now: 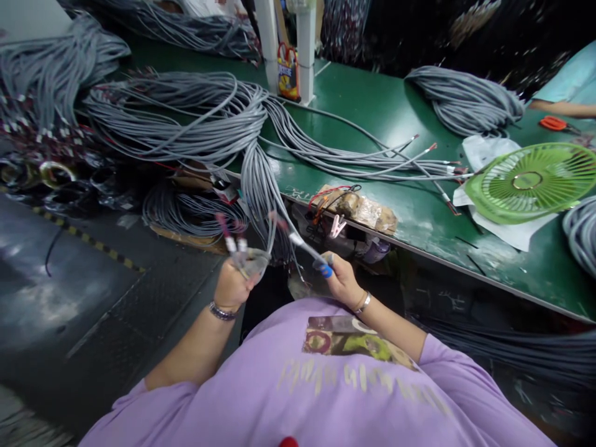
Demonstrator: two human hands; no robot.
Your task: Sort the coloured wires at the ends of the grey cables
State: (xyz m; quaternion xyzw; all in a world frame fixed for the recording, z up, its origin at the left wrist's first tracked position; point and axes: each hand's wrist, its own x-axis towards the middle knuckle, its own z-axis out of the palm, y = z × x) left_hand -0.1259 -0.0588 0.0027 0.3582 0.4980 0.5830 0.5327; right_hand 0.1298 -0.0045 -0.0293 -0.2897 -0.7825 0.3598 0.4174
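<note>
My left hand (233, 285) is closed around grey cables near their ends. Stripped ends with white sleeves and dark red wires (228, 239) stick up above its fingers, blurred by motion. My right hand (343, 280) pinches another grey cable (305, 245), whose wire end is smeared at its upper left. Blue shows on a fingertip of that hand. From the table edge between my hands hangs a thick bundle of grey cables (258, 180), joined to the large pile (186, 127) lying on the green table (363, 93).
A green fan (531, 180) lies at the right on white paper. Orange-handled pliers (554, 123) are beyond it, near another person's arm (565, 110). On the front edge sit a taped block (358, 208) and a pink clip (338, 226). Coiled cables (190, 214) lie below.
</note>
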